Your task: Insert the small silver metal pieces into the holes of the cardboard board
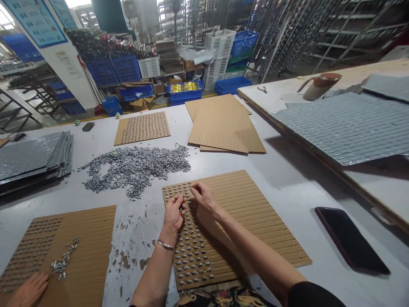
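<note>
In front of me lies a ribbed brown cardboard sheet [255, 226], with rows of small grey oval pieces [191, 259] set along its left part. My left hand [174, 211] is closed above the sheet's left edge, a dark bit of a small piece showing at its curled fingers. Just to the right, my right hand [204, 197] pinches thumb and finger together at the end of an upper row. Its fingertips are at the sheet's surface, and anything between them is too small to make out. Beyond the sheet spreads a loose heap of the same pieces [137, 164].
At lower left, another person's hand [30, 290] rests on a partly filled cardboard sheet [92, 247]. A filled sheet [143, 128] and stacked cardboard [220, 123] lie farther back. Silvery sheets [35, 157] sit left; a phone [351, 241] and raised table [380, 183] are right.
</note>
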Demonstrator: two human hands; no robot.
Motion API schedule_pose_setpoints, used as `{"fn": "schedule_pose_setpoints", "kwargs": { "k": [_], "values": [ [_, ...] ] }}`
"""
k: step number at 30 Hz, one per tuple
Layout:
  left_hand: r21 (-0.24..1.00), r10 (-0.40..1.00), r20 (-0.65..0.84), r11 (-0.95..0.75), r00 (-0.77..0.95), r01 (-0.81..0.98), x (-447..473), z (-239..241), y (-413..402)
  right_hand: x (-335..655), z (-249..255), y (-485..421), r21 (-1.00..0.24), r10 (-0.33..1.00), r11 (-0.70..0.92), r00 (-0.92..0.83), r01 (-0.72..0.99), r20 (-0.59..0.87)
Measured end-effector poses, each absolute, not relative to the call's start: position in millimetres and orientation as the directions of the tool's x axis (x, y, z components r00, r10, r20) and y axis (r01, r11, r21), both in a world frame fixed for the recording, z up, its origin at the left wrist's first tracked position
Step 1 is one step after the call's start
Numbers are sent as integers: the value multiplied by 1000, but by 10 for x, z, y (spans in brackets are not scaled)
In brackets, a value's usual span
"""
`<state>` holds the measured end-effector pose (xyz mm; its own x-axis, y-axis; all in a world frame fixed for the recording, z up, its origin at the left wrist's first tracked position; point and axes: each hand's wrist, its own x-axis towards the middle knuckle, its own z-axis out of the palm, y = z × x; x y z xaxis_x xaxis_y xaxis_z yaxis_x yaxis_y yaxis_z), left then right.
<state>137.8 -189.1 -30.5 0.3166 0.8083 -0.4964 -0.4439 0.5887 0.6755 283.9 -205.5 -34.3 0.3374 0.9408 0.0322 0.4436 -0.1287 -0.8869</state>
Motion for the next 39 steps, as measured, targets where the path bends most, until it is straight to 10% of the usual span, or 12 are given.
{"fn": "schedule_pose_setpoints", "kwargs": {
  "k": [10,18,39],
  "values": [
    [775,832,-440,542,339,-325,1541,-338,-2019,2865,-330,-2320,-984,981,-146,144,101,-131],
    [695,810,-534,584,243,-419,1352,-313,-1922,3036,-424,-1991,-769,954,-270,269,579,-132],
    [582,750,-566,658,342,-478,1228,-203,-2061,3047,-502,-1820,-585,963,-259,256,769,-90]
  ]
}}
